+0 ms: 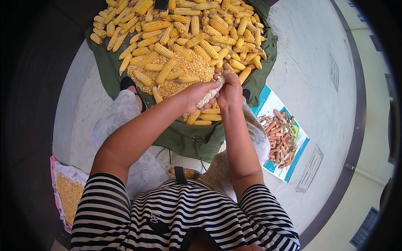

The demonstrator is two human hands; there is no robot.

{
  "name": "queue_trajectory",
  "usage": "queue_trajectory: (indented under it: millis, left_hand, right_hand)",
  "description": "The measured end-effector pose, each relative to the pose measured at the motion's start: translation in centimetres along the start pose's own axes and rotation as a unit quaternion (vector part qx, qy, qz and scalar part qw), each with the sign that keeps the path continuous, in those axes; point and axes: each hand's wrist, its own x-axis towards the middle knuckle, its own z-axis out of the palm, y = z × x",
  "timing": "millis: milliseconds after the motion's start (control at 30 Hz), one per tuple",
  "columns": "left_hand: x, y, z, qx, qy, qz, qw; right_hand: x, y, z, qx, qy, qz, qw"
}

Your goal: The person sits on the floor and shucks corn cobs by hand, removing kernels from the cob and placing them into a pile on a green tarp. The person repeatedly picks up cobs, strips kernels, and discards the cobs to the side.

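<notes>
A corn cob (211, 95), its lower part pale and bare of kernels, lies slantwise between my two hands. My left hand (197, 97) is closed round its lower part. My right hand (230, 90) grips it from the other side, fingers curled, with a few yellow kernels by the thumb at the upper end. Part of the cob is hidden by the fingers. Just beyond my hands, loose yellow kernels (190, 67) lie in a heap among whole ears of corn (167, 71).
A green cloth (197, 140) lies under the corn. At right, stripped reddish and white cobs (279, 138) are piled on a blue-and-white sheet (286, 173). More kernels (69, 194) lie on a pink-edged cloth at lower left. A dark flat object (161, 4) rests on the far ears.
</notes>
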Motion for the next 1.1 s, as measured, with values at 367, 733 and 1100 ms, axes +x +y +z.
queue_trajectory:
  millis: [367, 733, 1100]
  left_hand:
    - [-0.4, 0.4, -0.4, -0.098, -0.053, -0.013, 0.994]
    - [-0.1, -0.2, 0.4, 0.078, -0.005, 0.032, 0.996]
    - [0.0, 0.7, -0.9, -0.095, -0.098, -0.013, 0.991]
  right_hand:
    - [-0.9, -0.8, 0.7, 0.093, -0.037, 0.026, 0.995]
    - [1.2, -0.9, -1.7, 0.044, 0.018, 0.054, 0.997]
    - [0.1, -1.2, -0.2, 0.032, -0.048, 0.003, 0.998]
